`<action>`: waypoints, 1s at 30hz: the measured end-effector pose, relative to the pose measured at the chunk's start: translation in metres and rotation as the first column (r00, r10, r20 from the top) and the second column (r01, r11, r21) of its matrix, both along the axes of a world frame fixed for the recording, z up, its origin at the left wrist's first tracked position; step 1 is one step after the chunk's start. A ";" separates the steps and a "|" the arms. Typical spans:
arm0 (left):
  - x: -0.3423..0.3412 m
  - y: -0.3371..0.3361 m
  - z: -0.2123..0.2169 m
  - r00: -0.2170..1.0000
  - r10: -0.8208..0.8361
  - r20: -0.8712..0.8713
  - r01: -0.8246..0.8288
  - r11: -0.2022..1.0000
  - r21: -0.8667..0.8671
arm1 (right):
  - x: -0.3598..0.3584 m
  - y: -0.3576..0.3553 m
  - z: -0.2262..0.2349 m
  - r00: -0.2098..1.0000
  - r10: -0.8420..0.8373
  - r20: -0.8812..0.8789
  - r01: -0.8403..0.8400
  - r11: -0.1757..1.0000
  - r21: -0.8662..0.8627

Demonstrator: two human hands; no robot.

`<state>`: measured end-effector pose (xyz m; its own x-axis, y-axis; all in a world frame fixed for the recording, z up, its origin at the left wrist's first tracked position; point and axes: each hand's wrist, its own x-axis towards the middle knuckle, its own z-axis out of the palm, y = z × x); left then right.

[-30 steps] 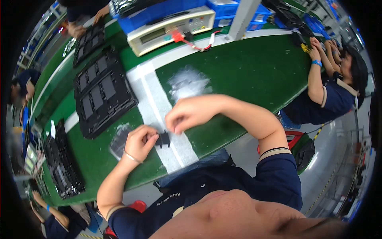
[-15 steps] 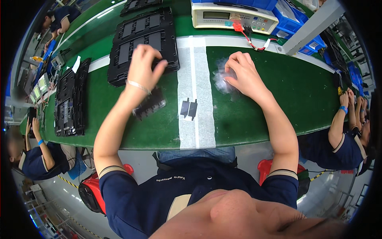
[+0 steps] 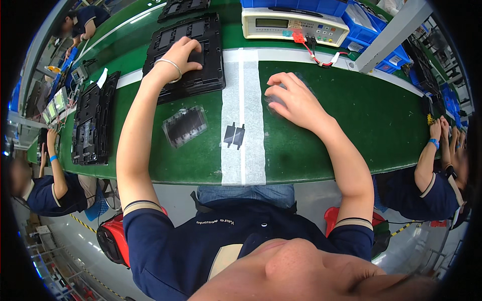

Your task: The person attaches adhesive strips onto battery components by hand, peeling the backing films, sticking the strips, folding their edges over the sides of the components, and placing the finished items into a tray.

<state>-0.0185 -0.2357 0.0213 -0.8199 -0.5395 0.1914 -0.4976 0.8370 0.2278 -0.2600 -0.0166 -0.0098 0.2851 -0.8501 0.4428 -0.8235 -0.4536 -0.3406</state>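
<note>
Left hand [image 3: 177, 59] shifted farther over tray [image 3: 213, 75], right hand [image 3: 297, 104] over film [image 3: 307, 85], fingers [image 3: 276, 91] part-curled, grips unclear, green tabletop [image 3: 361, 115], grey floor [image 3: 175, 196]

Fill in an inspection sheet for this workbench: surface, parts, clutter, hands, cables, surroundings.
Surface: green table with a white strip across it.
Parts: two small dark pieces side by side on the strip; clear sheet with dark pieces, to their left; black tray; clear film, mostly hidden.
Clutter: stacked black trays at left, white scrap by them.
Hands: left hand over the tray, fingers parted, contact unclear; right hand over the film, grip unclear.
Cables: red connector and black connector at the meter.
Surroundings: blue bins near the meter; co-workers both sides.
</note>
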 end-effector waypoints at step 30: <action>-0.006 0.134 -0.024 0.780 -0.234 -0.580 0.306 0.952 0.027 | 0.046 0.001 0.003 0.279 -0.296 0.913 -0.195 0.914 0.356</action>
